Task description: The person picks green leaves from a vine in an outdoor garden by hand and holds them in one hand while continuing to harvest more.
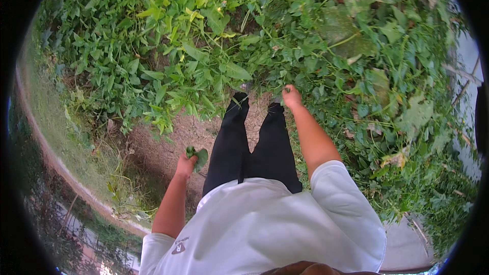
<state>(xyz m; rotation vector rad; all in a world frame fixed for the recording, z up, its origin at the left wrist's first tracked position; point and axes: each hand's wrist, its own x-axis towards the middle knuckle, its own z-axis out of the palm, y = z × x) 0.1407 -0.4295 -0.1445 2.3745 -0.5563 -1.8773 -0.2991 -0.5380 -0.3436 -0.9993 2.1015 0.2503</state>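
My left hand (185,165) is closed around a small bunch of green leaves (200,159). It is held out to the left of my legs, above bare soil (164,141). One broad leaf spreads out flat past the thumb. Farther forward, my right hand (292,97) is at the edge of the leafy vines (317,68), just beside my right shin. Its fingers are curled in, and a bit of green leaf (286,90) shows between them. How much it holds is hidden by the fingers.
Dense ground plants (126,46) with arrow-shaped leaves cover the front and left. Large squash-like leaves (340,26) stand among vines at the front right. Thin sticks (464,91) lean near a pale surface at far right. A narrow curb (72,183) curves along the left.
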